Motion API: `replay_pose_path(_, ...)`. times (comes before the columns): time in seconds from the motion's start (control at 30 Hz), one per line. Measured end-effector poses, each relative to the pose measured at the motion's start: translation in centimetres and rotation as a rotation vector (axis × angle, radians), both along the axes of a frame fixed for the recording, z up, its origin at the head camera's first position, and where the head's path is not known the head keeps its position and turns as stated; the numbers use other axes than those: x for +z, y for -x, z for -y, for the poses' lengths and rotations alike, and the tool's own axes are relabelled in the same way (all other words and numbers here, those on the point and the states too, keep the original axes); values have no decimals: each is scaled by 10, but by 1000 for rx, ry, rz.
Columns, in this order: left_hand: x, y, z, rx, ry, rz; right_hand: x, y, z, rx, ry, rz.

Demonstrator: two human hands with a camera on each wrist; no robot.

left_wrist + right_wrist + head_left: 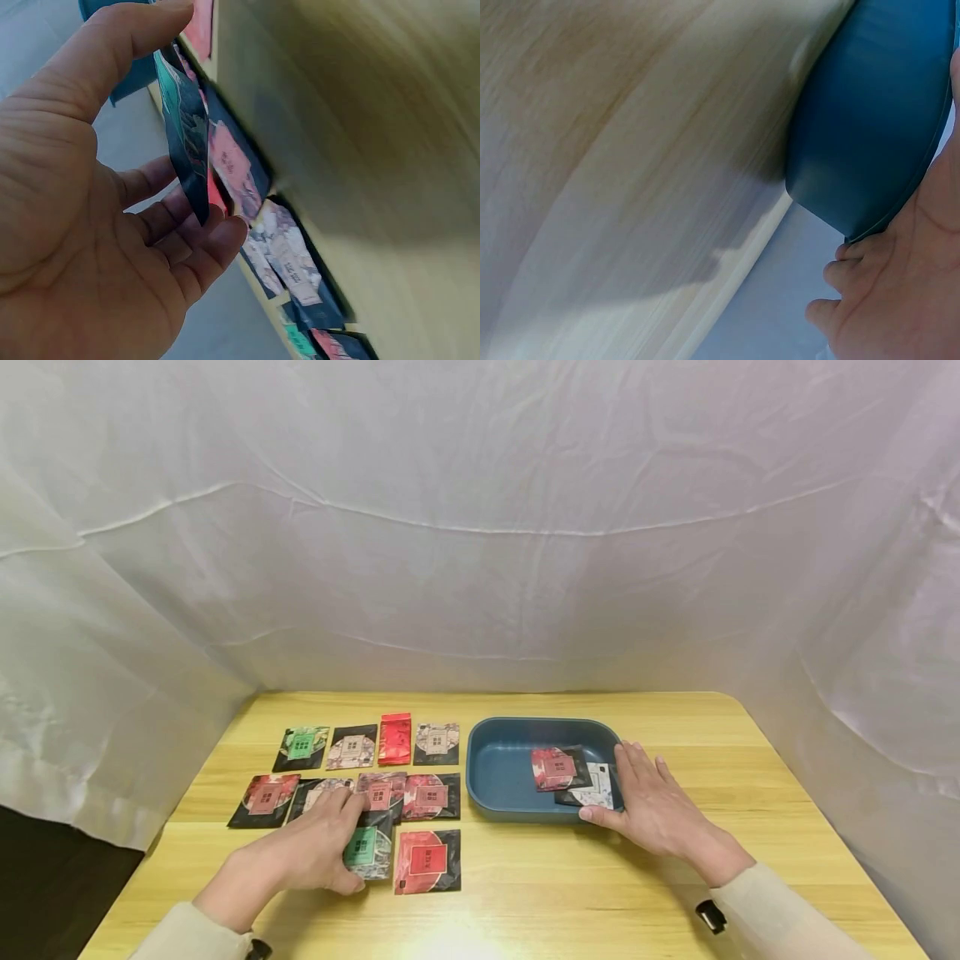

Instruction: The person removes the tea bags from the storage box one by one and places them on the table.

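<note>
My left hand (318,843) holds a black tea sachet with a green label (362,846) by its edges, between thumb and fingers. In the left wrist view the same sachet (185,131) is seen nearly edge-on, over other sachets. My right hand (652,797) rests on the right rim of a blue rectangular tray (498,777), fingers stretched along it and thumb at the front edge. Inside that tray a red-and-black sachet (558,767) overlaps a white-and-black one (596,787). The right wrist view shows the tray's outer wall (870,112) beside the palm.
Several sachets lie in rows left of the tray, among them a green one (302,747), a narrow red packet (395,739), a pale floral one (437,743) and a red-labelled one (428,860) in front. White cloth (480,568) hangs behind the wooden table (540,893).
</note>
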State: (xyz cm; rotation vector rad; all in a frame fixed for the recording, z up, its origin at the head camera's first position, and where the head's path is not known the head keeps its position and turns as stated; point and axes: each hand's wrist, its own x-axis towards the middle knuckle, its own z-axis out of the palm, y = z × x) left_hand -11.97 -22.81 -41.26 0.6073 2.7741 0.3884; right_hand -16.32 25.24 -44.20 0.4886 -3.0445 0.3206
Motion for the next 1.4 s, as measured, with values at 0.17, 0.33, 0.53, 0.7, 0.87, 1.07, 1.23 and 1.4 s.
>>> replay_pose_path(0.17,-7,-2,1,16,8,12,0,0,0,0,-2,-3)
replay_pose_path(0.33,-12,-3,0,45,16,48,-1,0,0,-1,0,1)
replay_pose_path(0.53,-17,-4,0,24,20,29,0,1,0,-3,-3,3)
replay_pose_path(0.7,-19,-4,-1,3,29,18,-1,1,0,-2,-5,2)
replay_pose_path(0.87,-21,-4,-2,3,38,12,-2,2,0,-2,-3,1)
replay_pose_path(1.07,-23,-3,-2,-4,57,-8,-1,2,0,-8,-2,5)
replay_pose_path(1.23,-23,-3,-2,-11,61,-16,-1,1,0,-9,-3,5)
replay_pose_path(1.4,-24,-3,-3,-5,56,-15,-1,1,0,-13,0,9)
